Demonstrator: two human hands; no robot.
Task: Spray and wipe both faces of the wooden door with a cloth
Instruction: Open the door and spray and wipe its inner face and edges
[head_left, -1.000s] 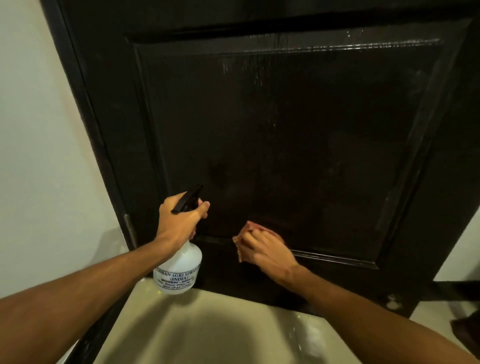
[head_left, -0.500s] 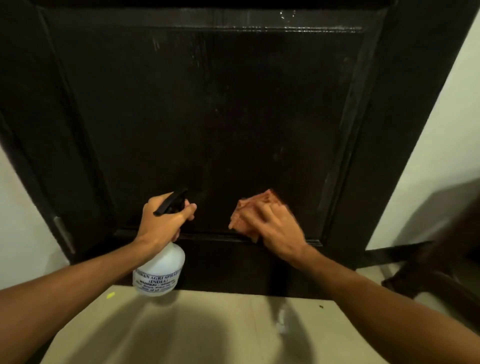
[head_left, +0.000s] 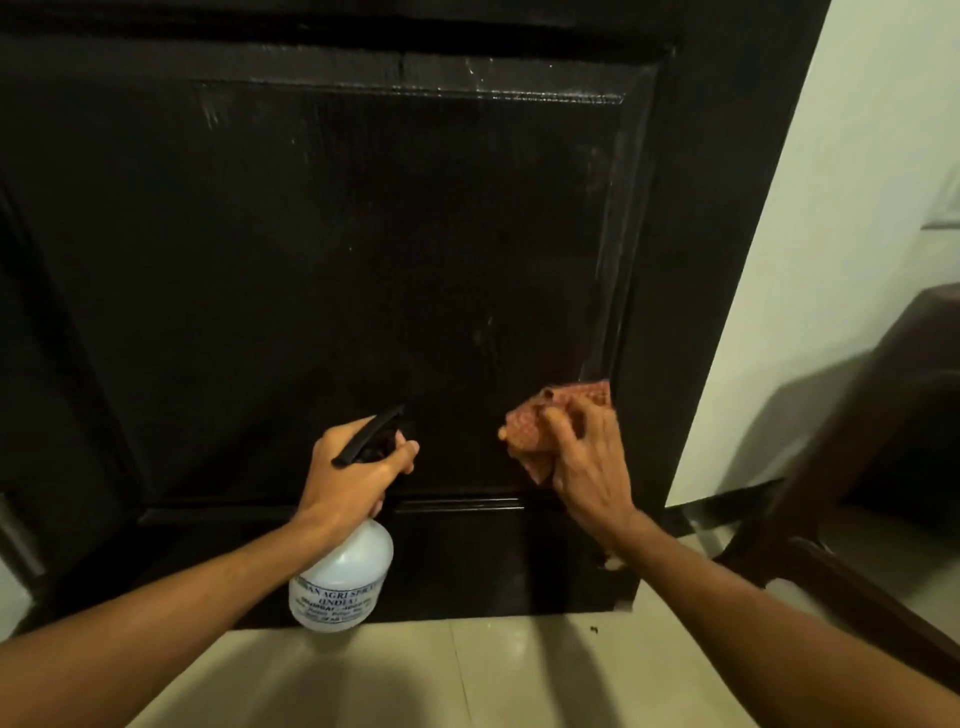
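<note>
Head view: left hand (head_left: 353, 470) grips the spray bottle (head_left: 343, 577) by its trigger head at 7 o'clock, nozzle facing the wooden door (head_left: 363, 234). Right hand (head_left: 589, 467) grips the cloth (head_left: 540, 421), pressed against the door panel at 4 o'clock

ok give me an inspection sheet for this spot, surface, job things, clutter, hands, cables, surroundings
surface: dark wooden door, recessed panel shows pale streaks and smears
job's things: white spray bottle with black trigger head, upright; orange-red cloth bunched at the panel's lower right corner
clutter: small dark speck on the tiled floor by the door's foot
grips: left hand grips the bottle's neck; right hand holds the cloth against the door
cables: nothing seen
surroundings: pale wall to the right, dark furniture at the right edge
</note>
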